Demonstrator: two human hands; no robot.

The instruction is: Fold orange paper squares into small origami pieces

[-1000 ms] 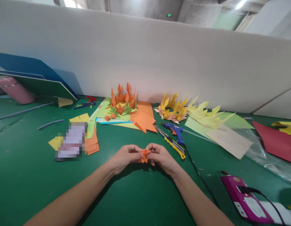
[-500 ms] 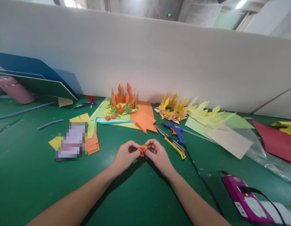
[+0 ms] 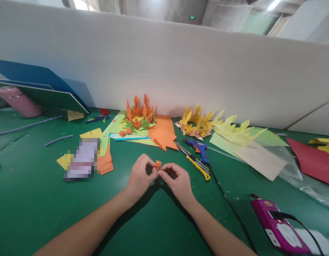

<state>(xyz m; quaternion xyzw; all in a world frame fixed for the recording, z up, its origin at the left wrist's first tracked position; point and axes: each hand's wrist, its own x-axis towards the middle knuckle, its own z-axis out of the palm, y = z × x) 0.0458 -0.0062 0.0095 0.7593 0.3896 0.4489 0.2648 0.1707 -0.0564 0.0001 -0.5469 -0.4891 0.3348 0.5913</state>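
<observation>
Both my hands meet over the green table [image 3: 47,206] and pinch one small folded orange paper piece [image 3: 157,164]. My left hand [image 3: 140,176] grips it from the left with thumb and fingers closed. From the right, my right hand [image 3: 175,177] nips its lower edge with curled fingers. Only the top of the paper piece shows between the fingertips. Just beyond the hands lie a folded orange sheet [image 3: 164,138] and a yellow utility knife [image 3: 198,167].
A blue glue gun [image 3: 199,147] with a black cord lies right of the hands. Orange paper flowers [image 3: 139,113], yellow paper crowns [image 3: 198,124], coloured sheets [image 3: 100,156], a red sheet [image 3: 313,160] and a magenta device [image 3: 276,227] surround the spot. A white partition [image 3: 180,71] backs the table.
Both hands have moved slightly away from me and drawn closer. The orange piece has been squeezed smaller and now pokes up between the fingertips.
</observation>
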